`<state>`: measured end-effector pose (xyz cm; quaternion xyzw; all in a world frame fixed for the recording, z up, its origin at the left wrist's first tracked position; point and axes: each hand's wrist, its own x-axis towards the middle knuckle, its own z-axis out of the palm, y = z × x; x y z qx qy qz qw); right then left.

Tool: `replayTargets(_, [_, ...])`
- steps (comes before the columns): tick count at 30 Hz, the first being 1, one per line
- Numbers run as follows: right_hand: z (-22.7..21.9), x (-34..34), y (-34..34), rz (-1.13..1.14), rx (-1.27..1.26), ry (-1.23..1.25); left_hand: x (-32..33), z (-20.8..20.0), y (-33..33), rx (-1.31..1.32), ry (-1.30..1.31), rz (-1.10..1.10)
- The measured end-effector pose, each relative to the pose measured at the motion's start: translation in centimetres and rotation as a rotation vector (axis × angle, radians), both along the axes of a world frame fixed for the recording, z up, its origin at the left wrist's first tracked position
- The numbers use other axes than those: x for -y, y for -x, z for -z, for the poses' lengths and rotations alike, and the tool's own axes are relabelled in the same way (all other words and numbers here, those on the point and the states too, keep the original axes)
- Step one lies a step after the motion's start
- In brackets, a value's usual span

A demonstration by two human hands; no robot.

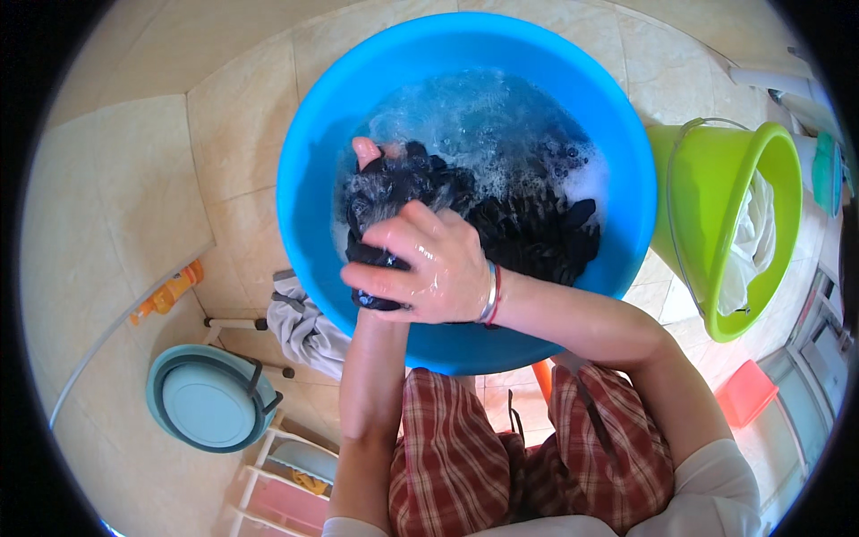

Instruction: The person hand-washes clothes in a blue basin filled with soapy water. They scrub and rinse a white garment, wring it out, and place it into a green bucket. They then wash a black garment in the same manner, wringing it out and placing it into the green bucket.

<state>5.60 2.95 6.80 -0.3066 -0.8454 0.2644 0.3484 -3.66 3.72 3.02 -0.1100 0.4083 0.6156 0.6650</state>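
Note:
A soaked black garment (407, 183) is bunched between my two hands, partly in the soapy water of a large blue tub (300, 170). My right hand (429, 264) lies across the cloth with its fingers curled around a fold; wet skin glistens, and bracelets circle the wrist. Under the bundle, my left hand (365, 152) is mostly covered by the fabric, and only a little of its fingers shows at the far side. More dark cloth (537, 228) floats in the water to the right, with white suds (586, 183) beside it.
To the right, a lime-green bucket (680, 197) leans in view, holding white cloth (752, 242). Grey cloth (300, 322) lies left of the tub. Further left are a blue-grey folding basin (210, 407), a white rack (250, 483) and an orange bottle (167, 291). A pink container (747, 394) stands at right.

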Motion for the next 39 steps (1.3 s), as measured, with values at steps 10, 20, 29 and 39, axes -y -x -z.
replayTargets(10, [11.0,-7.4,-5.7,0.353,0.136,0.462,0.7,-0.2,-3.2,-0.568,0.168,-0.005])
replayTargets(20, [11.7,-7.4,-8.5,0.273,0.728,0.407,1.3,1.5,3.1,-0.607,0.228,0.339])
replayTargets(29, [7.3,-7.9,-5.0,0.155,-0.041,0.303,2.8,0.5,1.2,-0.14,0.318,0.04])
replayTargets(39, [-1.3,-5.3,-5.8,-0.21,-0.456,0.826,6.1,2.8,4.4,0.092,-0.166,0.236])
